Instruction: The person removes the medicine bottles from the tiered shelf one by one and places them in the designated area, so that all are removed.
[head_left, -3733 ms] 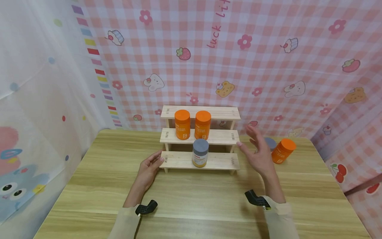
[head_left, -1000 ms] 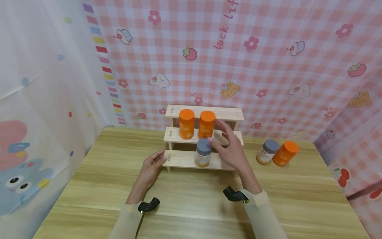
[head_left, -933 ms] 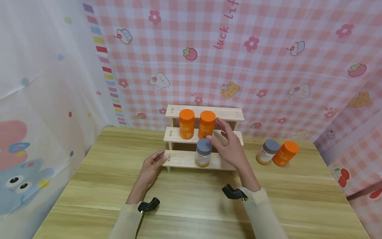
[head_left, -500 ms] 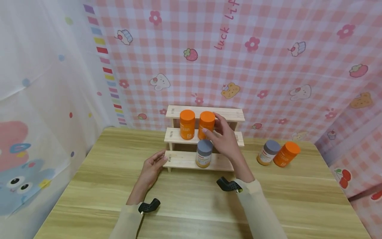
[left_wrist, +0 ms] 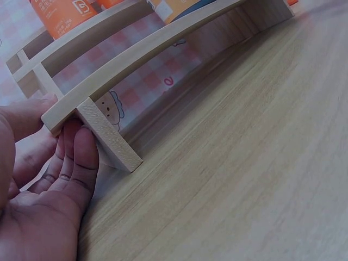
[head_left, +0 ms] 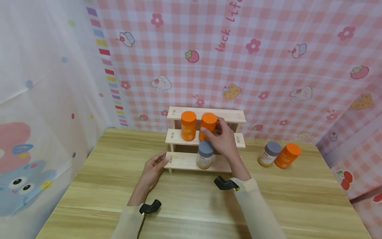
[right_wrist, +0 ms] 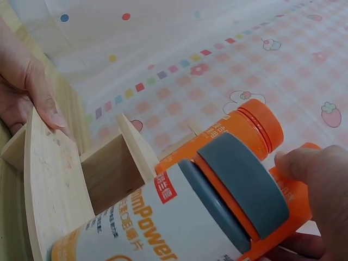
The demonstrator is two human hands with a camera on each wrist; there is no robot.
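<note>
A three-tier wooden display shelf (head_left: 183,160) stands on the table. My left hand (head_left: 151,171) pinches the left end of its lowest board, thumb on top and fingers beneath, as the left wrist view shows. On the middle tier are two orange bottles, a left one (head_left: 188,126) and a right one (head_left: 207,123). My right hand (head_left: 225,141) holds the right orange bottle with thumb in front and fingers at its far side, partly hidden. A white bottle with a grey lid (head_left: 205,155) sits upright on the lowest tier, just in front; it fills much of the right wrist view.
On the table to the right of the shelf stand another grey-lidded bottle (head_left: 268,154) and another orange bottle (head_left: 288,156), close together. Behind the shelf hangs a pink checked cloth (head_left: 191,76). A white patterned curtain (head_left: 44,99) borders the left side.
My right hand has come left from beside the shelf to the right orange bottle, and its fingers have closed round it. The left hand stays at the board's end.
</note>
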